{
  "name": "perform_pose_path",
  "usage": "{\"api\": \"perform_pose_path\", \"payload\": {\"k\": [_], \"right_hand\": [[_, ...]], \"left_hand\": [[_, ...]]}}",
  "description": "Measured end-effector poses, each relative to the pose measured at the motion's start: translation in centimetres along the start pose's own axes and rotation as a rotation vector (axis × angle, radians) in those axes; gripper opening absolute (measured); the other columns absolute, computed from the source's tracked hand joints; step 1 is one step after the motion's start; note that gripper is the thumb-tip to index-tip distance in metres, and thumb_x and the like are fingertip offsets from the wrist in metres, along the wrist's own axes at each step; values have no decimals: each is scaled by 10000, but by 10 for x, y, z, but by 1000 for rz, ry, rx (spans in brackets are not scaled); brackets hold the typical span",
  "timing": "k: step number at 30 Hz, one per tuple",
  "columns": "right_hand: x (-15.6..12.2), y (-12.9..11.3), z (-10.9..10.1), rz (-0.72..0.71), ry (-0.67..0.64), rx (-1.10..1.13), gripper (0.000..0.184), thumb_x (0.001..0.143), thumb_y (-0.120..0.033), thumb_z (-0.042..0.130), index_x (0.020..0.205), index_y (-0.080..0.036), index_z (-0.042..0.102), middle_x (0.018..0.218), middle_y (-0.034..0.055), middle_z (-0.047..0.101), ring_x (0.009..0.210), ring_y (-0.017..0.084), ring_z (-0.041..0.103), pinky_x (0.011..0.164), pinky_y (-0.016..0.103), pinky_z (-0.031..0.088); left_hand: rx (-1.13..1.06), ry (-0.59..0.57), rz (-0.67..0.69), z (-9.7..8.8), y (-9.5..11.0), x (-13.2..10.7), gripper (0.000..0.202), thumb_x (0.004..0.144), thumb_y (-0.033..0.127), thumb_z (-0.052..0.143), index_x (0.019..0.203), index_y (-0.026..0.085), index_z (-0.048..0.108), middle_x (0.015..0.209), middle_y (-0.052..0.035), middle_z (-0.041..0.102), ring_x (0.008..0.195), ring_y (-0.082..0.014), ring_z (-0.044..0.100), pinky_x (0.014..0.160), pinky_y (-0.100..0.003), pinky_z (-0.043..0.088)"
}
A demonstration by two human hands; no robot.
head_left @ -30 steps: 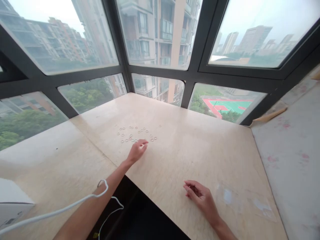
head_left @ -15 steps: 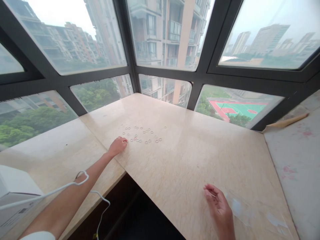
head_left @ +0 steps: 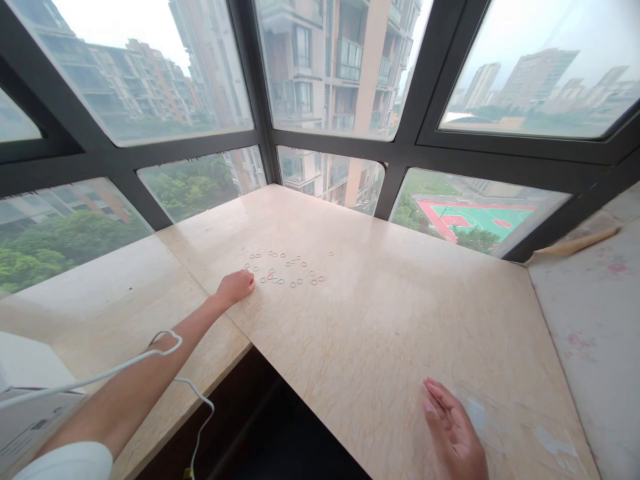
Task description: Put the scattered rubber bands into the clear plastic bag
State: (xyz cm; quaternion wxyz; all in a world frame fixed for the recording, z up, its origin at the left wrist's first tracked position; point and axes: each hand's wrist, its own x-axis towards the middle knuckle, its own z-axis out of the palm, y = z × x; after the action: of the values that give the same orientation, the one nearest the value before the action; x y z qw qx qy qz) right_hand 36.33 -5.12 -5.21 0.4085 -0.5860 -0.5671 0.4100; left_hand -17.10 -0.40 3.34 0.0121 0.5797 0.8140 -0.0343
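Note:
Several small thin rings lie scattered on the pale marble-patterned counter [head_left: 350,347], most of them dull, with one reddish ring [head_left: 271,277] among them. At the left edge of this group my left hand [head_left: 235,288] rests low over the counter, its fingers curled closed. Whatever those fingers may hold is hidden. Far from the rings, at the lower right, my right hand [head_left: 454,427] hovers palm inward. Its fingers are loosely stretched side by side, the thumb lies near them, and I see nothing in it. A clear plastic bag [head_left: 477,413] is just beside it.
A white cable [head_left: 100,383] hangs across my left forearm, near a white box [head_left: 30,373] at the left. The counter's front edge drops into a dark gap [head_left: 280,427]. Dark window frames [head_left: 330,143] border the far side, and a patterned wall [head_left: 595,320] stands at the right.
My left hand has curled tighter and barely shifted left. My right hand has moved slightly right and down, its fingers straighter. The rings lie about where they were.

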Motion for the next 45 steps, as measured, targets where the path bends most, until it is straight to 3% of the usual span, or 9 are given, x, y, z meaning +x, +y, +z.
{"api": "perform_pose_path", "payload": {"k": [7, 15, 19, 23, 27, 31, 36, 41, 45], "right_hand": [[0, 6, 1, -152, -20, -157, 397, 815, -533, 562, 1018, -211, 675, 1240, 110, 622, 1148, 303, 575, 1014, 489, 441], [-4, -7, 6, -172, 10, -172, 383, 851, -525, 519, 1018, -211, 662, 1217, 98, 623, 1134, 285, 571, 1041, 480, 402], [-2, -9, 6, -263, 11, -247, 384, 849, -523, 510, 955, -205, 697, 1142, 105, 667, 1061, 272, 622, 968, 431, 482], [0, -11, 5, -358, -41, -328, 342, 855, -483, 514, 894, -217, 725, 1093, 107, 690, 1005, 268, 655, 870, 413, 547], [-1, -18, 9, -452, -57, -351, 296, 883, -418, 501, 886, -225, 725, 1030, 108, 699, 985, 269, 645, 858, 444, 543], [-4, -28, 16, -532, -60, -373, 223, 900, -319, 497, 900, -227, 701, 978, 95, 700, 981, 261, 626, 879, 468, 518], [-7, -45, 21, -536, -56, -371, 190, 895, -160, 477, 913, -218, 658, 969, 78, 667, 968, 233, 604, 861, 430, 508], [-10, -58, 20, -519, -68, -352, 242, 867, -58, 459, 905, -215, 639, 954, 73, 644, 959, 232, 577, 847, 424, 497], [-9, -59, 22, -501, -39, -331, 293, 816, -6, 460, 913, -211, 646, 955, 78, 637, 966, 243, 559, 847, 433, 491]], "left_hand": [[-55, -18, 12, -2, -11, 5, 138, 712, 241, 513, 691, 182, 636, 860, -83, 684, 811, -241, 622, 633, -293, 420], [-201, 75, -42, -3, -26, -1, 121, 680, 264, 534, 725, 192, 619, 781, -54, 686, 779, -224, 637, 660, -283, 442], [-296, 133, -44, -7, -17, -2, 125, 708, 278, 519, 743, 194, 605, 743, -26, 679, 718, -195, 634, 637, -268, 449], [-383, 189, 2, -10, 8, -1, 142, 753, 270, 495, 768, 186, 608, 771, -23, 686, 691, -166, 629, 643, -255, 459], [-439, 193, 121, -13, 50, -1, 184, 796, 277, 499, 853, 186, 648, 825, -22, 707, 699, -160, 628, 683, -264, 476], [-534, 159, 330, -13, 108, -6, 225, 840, 278, 495, 896, 188, 694, 897, -38, 730, 711, -166, 628, 717, -285, 486], [-852, 124, 440, -2, 204, -22, 189, 841, 258, 542, 899, 175, 701, 850, -45, 730, 674, -152, 639, 675, -269, 497], [-1114, -44, 637, 9, 314, -52, 127, 832, 202, 570, 840, 157, 688, 776, -45, 706, 615, -125, 619, 625, -244, 488], [-1194, -102, 824, 11, 377, -76, 139, 829, 151, 575, 796, 179, 707, 783, -44, 690, 696, -134, 612, 655, -245, 488]]}}
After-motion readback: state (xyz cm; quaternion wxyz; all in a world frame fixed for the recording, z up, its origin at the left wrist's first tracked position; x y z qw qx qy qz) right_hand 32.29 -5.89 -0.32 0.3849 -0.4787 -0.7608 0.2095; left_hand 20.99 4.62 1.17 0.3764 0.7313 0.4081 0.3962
